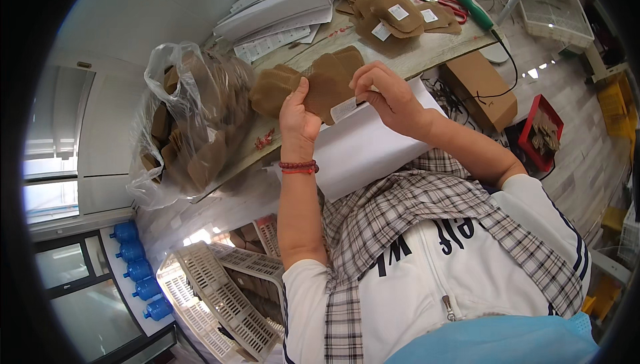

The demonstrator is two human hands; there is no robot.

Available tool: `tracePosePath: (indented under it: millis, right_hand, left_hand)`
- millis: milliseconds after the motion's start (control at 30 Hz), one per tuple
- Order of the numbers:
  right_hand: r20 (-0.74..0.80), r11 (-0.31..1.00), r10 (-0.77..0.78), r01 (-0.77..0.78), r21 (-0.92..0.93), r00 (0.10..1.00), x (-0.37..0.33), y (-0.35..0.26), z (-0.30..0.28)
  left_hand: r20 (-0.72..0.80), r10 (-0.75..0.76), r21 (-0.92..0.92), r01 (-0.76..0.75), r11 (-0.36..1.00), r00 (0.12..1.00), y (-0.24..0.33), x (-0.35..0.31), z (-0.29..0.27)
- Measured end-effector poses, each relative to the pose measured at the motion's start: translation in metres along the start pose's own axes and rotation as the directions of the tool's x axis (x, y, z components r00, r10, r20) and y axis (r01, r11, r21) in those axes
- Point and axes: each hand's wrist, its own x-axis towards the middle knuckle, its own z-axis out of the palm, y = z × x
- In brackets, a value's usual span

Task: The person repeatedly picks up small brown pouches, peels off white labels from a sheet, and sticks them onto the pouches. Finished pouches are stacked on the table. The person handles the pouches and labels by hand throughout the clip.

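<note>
My left hand (pixel 300 116) is closed on a fanned stack of flat brown pieces with rounded outlines (pixel 320 84), thumb on top. A small white label (pixel 344 109) sits at the stack's lower right edge. Beside it, my right hand (pixel 395 101) has its thumb and fingers pinched together; what they hold, if anything, is too small to make out. Under both hands a large white sheet (pixel 367 147) covers my lap at the table edge. Farther back on the table (pixel 437 54) lies a pile of similar brown pieces (pixel 387 17), several with white labels.
A clear plastic bag (pixel 160 87) full of brown pieces stands at left. Printed papers (pixel 283 14), red-handled scissors (pixel 455 9) and a green-handled corded tool (pixel 470 4) lie behind. Right are a cardboard box (pixel 480 91) and red tray (pixel 539 134); white crates (pixel 227 297) stand lower left.
</note>
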Motion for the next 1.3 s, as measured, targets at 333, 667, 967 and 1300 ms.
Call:
tracePosePath:
  millis: [333,667,967,1300]
  right_hand:
    - [0.129,0.914,0.407,-0.402,-0.058,0.904,0.011,0.014,0.005]
    - [0.021,0.937,0.288,-0.278,-0.214,0.957,0.006,0.017,0.01]
    - [0.028,0.942,0.233,-0.219,-0.255,0.972,0.005,0.022,0.012]
    - [0.064,0.941,0.267,-0.246,-0.232,0.961,0.008,0.023,0.009]
  left_hand:
    - [0.18,-0.111,0.027,0.108,0.994,0.977,0.0,-0.014,0.016]
    - [0.185,-0.11,0.043,0.104,0.994,0.977,-0.001,-0.016,0.02]
    - [0.183,-0.124,0.004,0.125,0.992,0.975,0.0,-0.016,0.021]
    - [0.18,-0.14,-0.004,0.144,0.99,0.974,0.0,-0.014,0.019]
